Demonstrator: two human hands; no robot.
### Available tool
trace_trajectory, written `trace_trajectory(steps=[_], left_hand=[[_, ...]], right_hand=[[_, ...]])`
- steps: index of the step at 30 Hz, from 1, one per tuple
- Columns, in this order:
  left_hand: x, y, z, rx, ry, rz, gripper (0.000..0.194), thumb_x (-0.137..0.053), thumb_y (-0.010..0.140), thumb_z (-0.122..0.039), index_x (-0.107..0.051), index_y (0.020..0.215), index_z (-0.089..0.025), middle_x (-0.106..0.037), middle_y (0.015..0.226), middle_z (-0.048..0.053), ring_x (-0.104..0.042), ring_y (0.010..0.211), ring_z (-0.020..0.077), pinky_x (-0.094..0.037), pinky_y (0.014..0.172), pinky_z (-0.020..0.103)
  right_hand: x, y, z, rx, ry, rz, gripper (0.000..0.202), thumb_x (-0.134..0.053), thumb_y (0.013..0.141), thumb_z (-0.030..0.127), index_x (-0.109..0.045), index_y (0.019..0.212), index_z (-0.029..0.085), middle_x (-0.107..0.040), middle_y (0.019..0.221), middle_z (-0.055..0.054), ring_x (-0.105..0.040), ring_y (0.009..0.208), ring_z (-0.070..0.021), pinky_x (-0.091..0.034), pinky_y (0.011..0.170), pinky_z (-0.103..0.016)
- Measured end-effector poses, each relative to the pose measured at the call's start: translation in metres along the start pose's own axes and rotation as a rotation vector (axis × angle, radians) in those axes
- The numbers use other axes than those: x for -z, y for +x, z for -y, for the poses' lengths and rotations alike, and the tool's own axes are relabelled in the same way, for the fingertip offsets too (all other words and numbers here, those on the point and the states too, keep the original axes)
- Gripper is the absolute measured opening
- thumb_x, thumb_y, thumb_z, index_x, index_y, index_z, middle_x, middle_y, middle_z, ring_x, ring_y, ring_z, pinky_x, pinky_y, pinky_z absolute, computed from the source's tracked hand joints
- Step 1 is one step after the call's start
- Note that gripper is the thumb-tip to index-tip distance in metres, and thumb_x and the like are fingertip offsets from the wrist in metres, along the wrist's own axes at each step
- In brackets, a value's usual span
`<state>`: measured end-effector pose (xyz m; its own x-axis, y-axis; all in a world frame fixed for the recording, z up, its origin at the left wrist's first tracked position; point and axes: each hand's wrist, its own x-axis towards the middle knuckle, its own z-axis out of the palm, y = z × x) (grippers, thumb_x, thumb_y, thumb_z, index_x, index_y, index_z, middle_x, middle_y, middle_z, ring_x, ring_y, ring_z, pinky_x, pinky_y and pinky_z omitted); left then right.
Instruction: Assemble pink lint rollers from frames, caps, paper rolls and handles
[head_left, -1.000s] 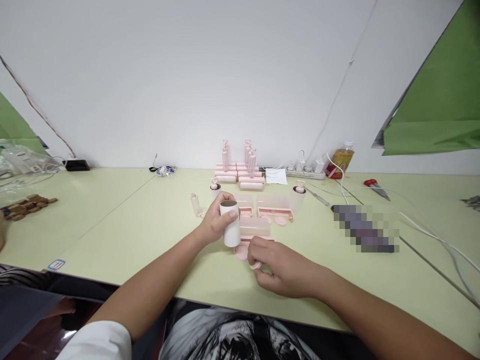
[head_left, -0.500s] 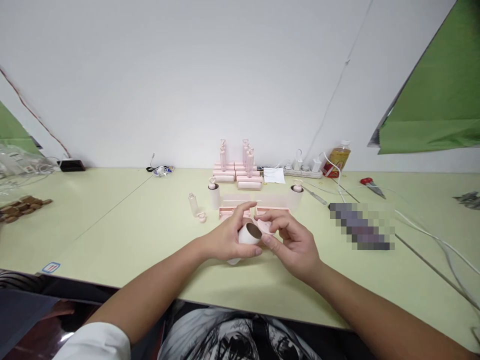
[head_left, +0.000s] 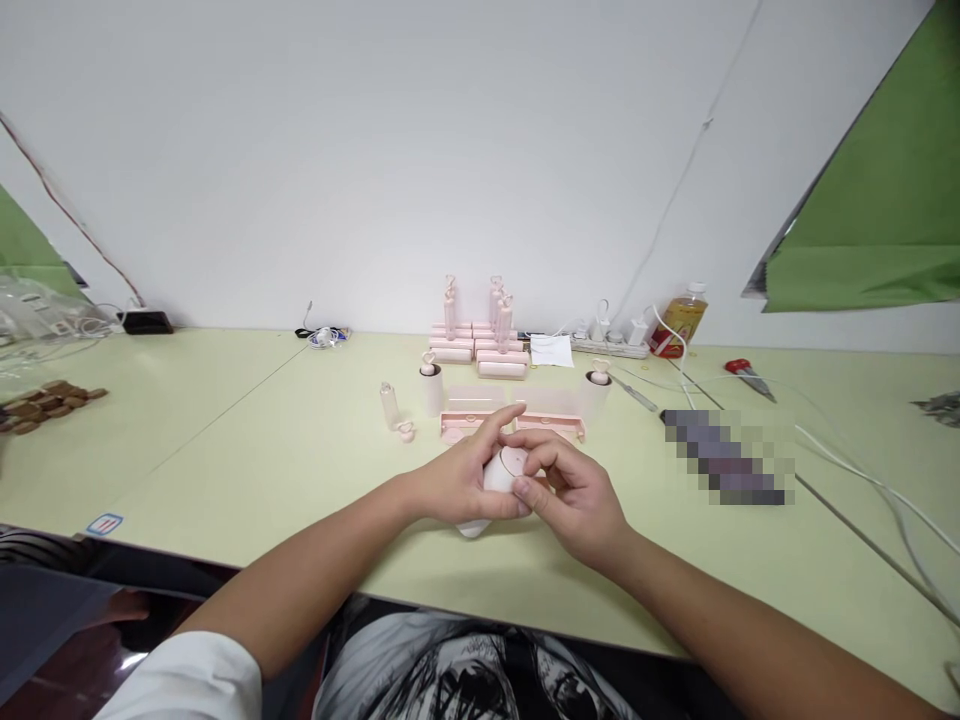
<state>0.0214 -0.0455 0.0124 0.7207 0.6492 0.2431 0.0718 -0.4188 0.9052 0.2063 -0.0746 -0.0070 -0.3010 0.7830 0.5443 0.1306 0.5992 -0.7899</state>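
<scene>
Above the front part of the table, my left hand [head_left: 457, 483] is wrapped round a white hollow roll [head_left: 496, 478], like a lint-roller refill. My right hand [head_left: 581, 495] pinches a pale pink round cap [head_left: 514, 459], which covers the roll's open end. How deep the cap sits is hidden by my fingers. Just beyond my hands lie two open pink trays, the left tray [head_left: 457, 422] and the right tray [head_left: 564, 424]. Two upright white rolls with pink heart-shaped handles flank them, one left [head_left: 433, 395] and one right [head_left: 595, 397].
A clear pink tube [head_left: 388, 407] and a small pink handle piece [head_left: 406, 432] lie to the left. Several pink rollers [head_left: 501, 368] stand by the wall. A knife [head_left: 636, 392], red-handled tool [head_left: 739, 368], drink bottle [head_left: 681, 320] and white cable [head_left: 844, 450] are right.
My right hand has brought the pink cap leftward onto the roll's open end, where the dark hollow showed before. My left hand keeps its hold on the roll.
</scene>
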Motion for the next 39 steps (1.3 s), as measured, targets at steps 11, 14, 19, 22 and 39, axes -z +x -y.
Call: trace_trajectory(steps=[11,14,19,22,39], left_hand=[[0.003,-0.002,-0.001,-0.028,0.004,-0.065,0.097,-0.072,0.076,-0.031,-0.011,0.15,-0.024,-0.063,0.104,0.008,-0.062,0.09,0.0213,-0.047,0.083,0.035],[0.006,-0.002,-0.002,-0.023,0.023,-0.111,0.096,-0.072,0.076,-0.035,-0.012,0.149,-0.024,-0.063,0.091,0.005,-0.062,0.08,0.019,-0.048,0.075,0.033],[0.011,-0.003,-0.003,-0.015,0.036,-0.127,0.092,-0.07,0.078,-0.036,-0.012,0.148,-0.025,-0.059,0.08,0.0,-0.058,0.072,0.0161,-0.046,0.066,0.029],[0.013,-0.003,-0.004,-0.024,0.102,-0.146,0.091,-0.071,0.078,-0.037,-0.014,0.148,-0.025,-0.059,0.082,0.0,-0.059,0.075,0.0177,-0.048,0.07,0.03],[0.042,0.003,0.006,-0.034,-0.359,-0.602,0.038,-0.069,0.073,-0.035,-0.05,0.103,-0.02,-0.065,0.075,0.001,-0.061,0.055,0.0162,-0.051,0.052,0.029]], right_hand=[[-0.003,-0.002,-0.005,0.076,-0.083,0.002,0.019,-0.057,0.09,0.031,-0.05,0.108,0.027,-0.048,0.134,-0.011,-0.045,0.129,-0.0243,-0.039,0.106,-0.046],[-0.002,-0.001,-0.007,0.152,-0.131,-0.051,0.033,-0.059,0.088,0.028,-0.047,0.119,0.028,-0.046,0.135,-0.011,-0.043,0.13,-0.0252,-0.037,0.107,-0.049],[-0.001,-0.001,-0.003,0.279,-0.248,-0.085,0.053,-0.061,0.083,0.022,-0.041,0.132,0.028,-0.039,0.144,-0.012,-0.035,0.136,-0.0297,-0.032,0.11,-0.055],[-0.002,-0.002,0.002,0.329,-0.308,-0.1,0.066,-0.06,0.083,0.021,-0.032,0.141,0.028,-0.027,0.153,-0.012,-0.027,0.141,-0.0319,-0.03,0.111,-0.057],[-0.008,0.001,0.002,0.14,-0.588,0.567,0.019,-0.052,0.089,0.022,-0.06,0.105,0.017,-0.065,0.103,-0.009,-0.06,0.094,-0.0207,-0.048,0.082,-0.032]])
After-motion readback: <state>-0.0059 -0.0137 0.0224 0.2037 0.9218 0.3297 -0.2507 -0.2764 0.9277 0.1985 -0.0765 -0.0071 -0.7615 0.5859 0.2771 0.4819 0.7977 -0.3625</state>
